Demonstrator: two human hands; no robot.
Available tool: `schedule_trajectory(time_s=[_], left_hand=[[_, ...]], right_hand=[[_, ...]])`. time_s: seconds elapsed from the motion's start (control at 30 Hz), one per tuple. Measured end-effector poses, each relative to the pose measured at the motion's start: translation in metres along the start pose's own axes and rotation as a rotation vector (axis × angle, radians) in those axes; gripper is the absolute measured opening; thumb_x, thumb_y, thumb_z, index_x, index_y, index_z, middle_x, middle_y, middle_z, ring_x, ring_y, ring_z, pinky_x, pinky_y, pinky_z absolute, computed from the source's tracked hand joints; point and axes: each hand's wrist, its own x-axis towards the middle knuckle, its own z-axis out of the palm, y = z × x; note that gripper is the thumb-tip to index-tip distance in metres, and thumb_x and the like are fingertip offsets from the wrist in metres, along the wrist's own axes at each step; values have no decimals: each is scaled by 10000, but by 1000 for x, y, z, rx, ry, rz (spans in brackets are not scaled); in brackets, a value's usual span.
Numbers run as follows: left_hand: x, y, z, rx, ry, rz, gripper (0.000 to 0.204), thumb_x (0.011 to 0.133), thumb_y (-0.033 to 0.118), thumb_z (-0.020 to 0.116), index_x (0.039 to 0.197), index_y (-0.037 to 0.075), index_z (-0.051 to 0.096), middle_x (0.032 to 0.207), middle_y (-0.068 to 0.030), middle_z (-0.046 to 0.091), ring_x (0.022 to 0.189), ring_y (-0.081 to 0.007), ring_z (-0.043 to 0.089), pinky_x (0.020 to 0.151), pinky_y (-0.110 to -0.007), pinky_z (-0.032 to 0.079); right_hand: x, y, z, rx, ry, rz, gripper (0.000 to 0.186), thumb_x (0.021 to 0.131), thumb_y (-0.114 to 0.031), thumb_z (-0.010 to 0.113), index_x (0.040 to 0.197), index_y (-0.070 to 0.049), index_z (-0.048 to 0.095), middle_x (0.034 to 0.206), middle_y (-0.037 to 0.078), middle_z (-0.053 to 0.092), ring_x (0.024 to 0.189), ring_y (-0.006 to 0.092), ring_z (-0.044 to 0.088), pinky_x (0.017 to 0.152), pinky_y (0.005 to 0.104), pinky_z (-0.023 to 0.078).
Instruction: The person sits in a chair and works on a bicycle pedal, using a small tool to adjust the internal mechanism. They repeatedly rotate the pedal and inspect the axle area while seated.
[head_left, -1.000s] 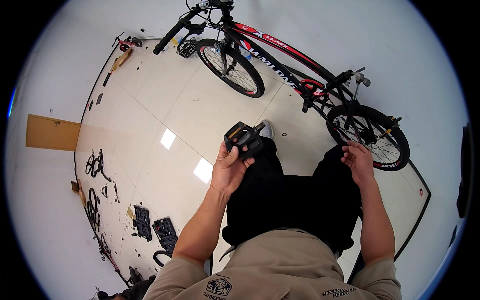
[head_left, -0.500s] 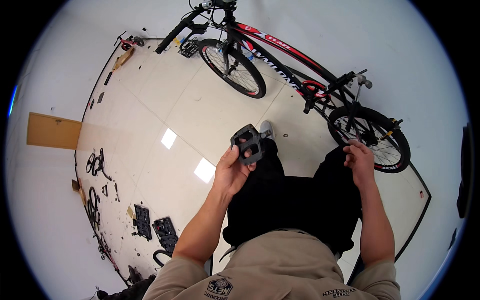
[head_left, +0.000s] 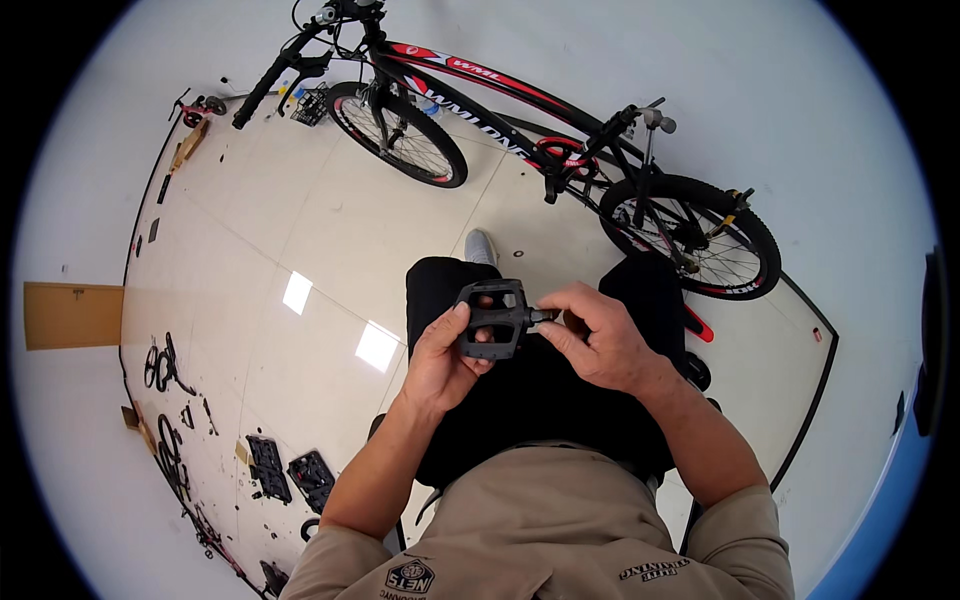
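Observation:
A black bicycle pedal (head_left: pixel 508 320) with an open cage-like body is held above my lap. My left hand (head_left: pixel 443 350) grips its body, thumb on the near side and fingertips showing through the openings. At the pedal's right end, the thumb and forefinger of my right hand (head_left: pixel 603 340) pinch the short axle (head_left: pixel 541 315). The other fingers of that hand are curled and partly hidden. Beyond my knees stands a black, red and white bicycle (head_left: pixel 520 140), its front wheel (head_left: pixel 400 135) to the left and its rear wheel (head_left: pixel 690 237) to the right.
Two black tool cases (head_left: pixel 268 468) lie open on the tiled floor at the lower left. Loose bike parts (head_left: pixel 165 362) and small pieces lie along the left wall. A small ring (head_left: pixel 518 254) is on the floor near my grey shoe (head_left: pixel 481 247). A wooden door (head_left: pixel 75 315) stands far left.
My right hand has come in from the right and taken hold of the pedal's axle. The pedal has turned more level in my left hand. The whole view has shifted, moving the bicycle leftward in it.

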Motion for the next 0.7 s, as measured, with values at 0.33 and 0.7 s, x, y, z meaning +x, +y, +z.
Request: schedule_trajectory(time_s=[0.33, 0.7], left_hand=[[0, -9, -2, 97, 12, 75, 299, 1051, 313, 574, 1230, 79, 629, 794, -14, 656, 644, -103, 620, 576, -229, 510], [3, -3, -5, 107, -10, 97, 298, 1050, 311, 576, 1228, 80, 635, 782, -17, 659, 637, -104, 624, 564, -234, 514]], right_hand=[[-8, 27, 6, -192, -23, -27, 131, 977, -142, 652, 944, -16, 634, 742, 111, 602, 594, 276, 572, 571, 354, 462], [-10, 27, 8, 43, -38, 71, 196, 984, -178, 658, 913, -2, 608, 697, 82, 558, 582, 179, 527, 563, 318, 432]])
